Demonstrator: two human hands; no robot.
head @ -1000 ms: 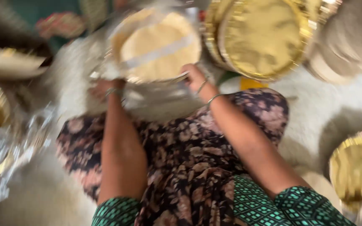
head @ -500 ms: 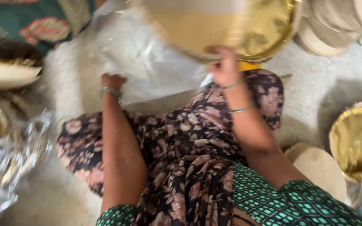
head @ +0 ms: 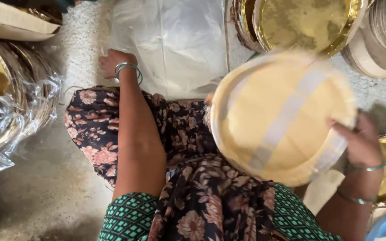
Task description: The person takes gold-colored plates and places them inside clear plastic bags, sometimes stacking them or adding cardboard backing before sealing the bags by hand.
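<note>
Golden plates (head: 307,22) fill stacks; right hand (head: 358,143) grips banded plate bundle (head: 282,118), left hand (head: 115,62) presses plastic bag (head: 170,44).

A stack of paper plates (head: 282,116), matt tan on the back and banded with a paler strip of tape, is gripped by the right hand (head: 358,143) at centre right. A thin, translucent plastic bag (head: 175,44), softly glossy, is touched by the left hand (head: 112,62) at upper centre. Shiny gold foil is shown on the plates (head: 309,22) at upper right. Crinkled clear plastic wrap (head: 5,120) glints at left. The floor (head: 45,187) looks rough and matt; the floral cloth (head: 193,178) looks soft.
</note>
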